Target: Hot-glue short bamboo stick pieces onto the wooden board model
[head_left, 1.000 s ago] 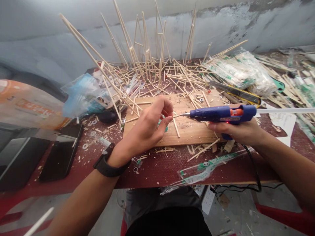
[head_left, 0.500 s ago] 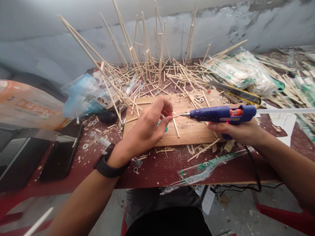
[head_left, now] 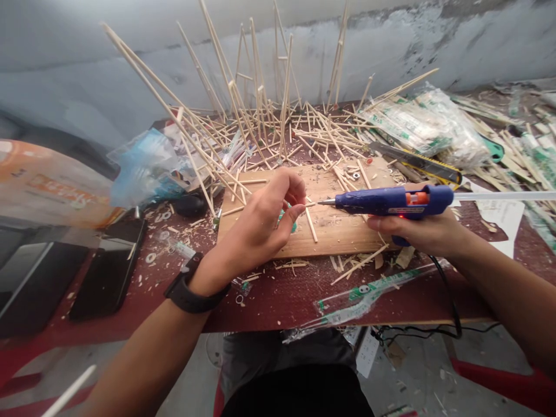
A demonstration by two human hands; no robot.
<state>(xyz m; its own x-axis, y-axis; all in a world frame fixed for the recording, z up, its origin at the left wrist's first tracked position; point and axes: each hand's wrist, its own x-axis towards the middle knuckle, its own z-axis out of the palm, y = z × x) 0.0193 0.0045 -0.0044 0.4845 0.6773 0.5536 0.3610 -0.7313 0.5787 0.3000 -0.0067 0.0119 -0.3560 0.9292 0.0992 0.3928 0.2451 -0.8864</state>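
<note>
My left hand point(head_left: 271, 217) pinches a short wooden stick point(head_left: 310, 204) between thumb and fingertips, over a wooden board point(head_left: 291, 249). Part of a green-blue thing point(head_left: 294, 227) shows behind that hand; its kind is hidden. My right hand point(head_left: 421, 229) is wrapped around a blue hot glue gun point(head_left: 369, 201) with a small red light lit and a pale glue stick point(head_left: 499, 196) reaching out of its back. The metal nozzle point(head_left: 326, 202) points left, at the stick's end; whether they touch I cannot tell. Another short stick point(head_left: 311, 226) lies on the board just below.
Tall frames of joined sticks point(head_left: 260, 92) stand behind the board among loose sticks. A utility knife point(head_left: 419, 162) lies at the right, near plastic-wrapped sticks point(head_left: 417, 124). A phone point(head_left: 106, 272) rests at the left. The gun's black cable point(head_left: 454, 307) hangs over the table edge.
</note>
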